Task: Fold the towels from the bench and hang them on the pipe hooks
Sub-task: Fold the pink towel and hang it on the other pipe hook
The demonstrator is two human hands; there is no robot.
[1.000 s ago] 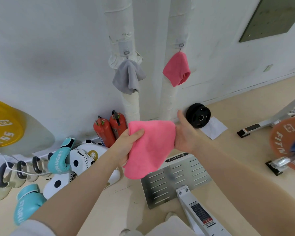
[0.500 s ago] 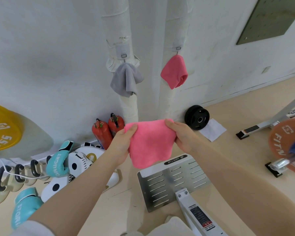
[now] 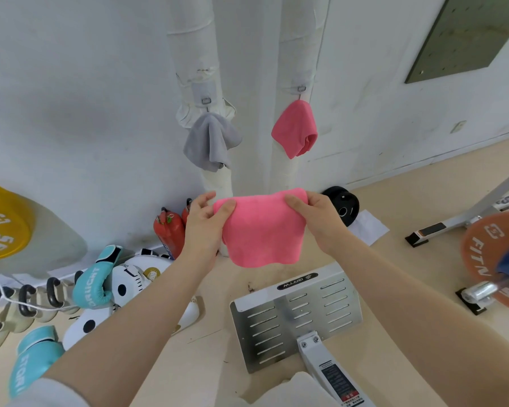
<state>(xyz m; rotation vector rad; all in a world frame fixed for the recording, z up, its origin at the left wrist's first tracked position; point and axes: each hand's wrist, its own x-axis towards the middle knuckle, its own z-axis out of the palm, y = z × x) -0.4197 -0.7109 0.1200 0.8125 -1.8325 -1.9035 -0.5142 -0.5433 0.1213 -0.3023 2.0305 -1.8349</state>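
Note:
A folded pink towel (image 3: 263, 230) hangs in front of me, held by its two top corners. My left hand (image 3: 203, 227) pinches the left corner and my right hand (image 3: 321, 218) pinches the right corner. Beyond it stand two white wrapped pipes (image 3: 196, 48) against the wall. A grey towel (image 3: 210, 141) hangs from the hook (image 3: 206, 100) on the left pipe. Another pink towel (image 3: 296, 129) hangs from the hook (image 3: 301, 89) on the right pipe.
Two red fire extinguishers (image 3: 169, 230) and a black weight plate (image 3: 343, 205) sit at the pipes' foot. Teal boxing gloves (image 3: 96, 284), kettlebells (image 3: 27, 304) and a yellow plate (image 3: 0, 224) lie left. A metal footplate (image 3: 296, 312) is below; an orange barbell plate (image 3: 491, 257) stands right.
The towel has been folded shorter and lifted; both hands now hold its top corners, spread a little wider and higher than before.

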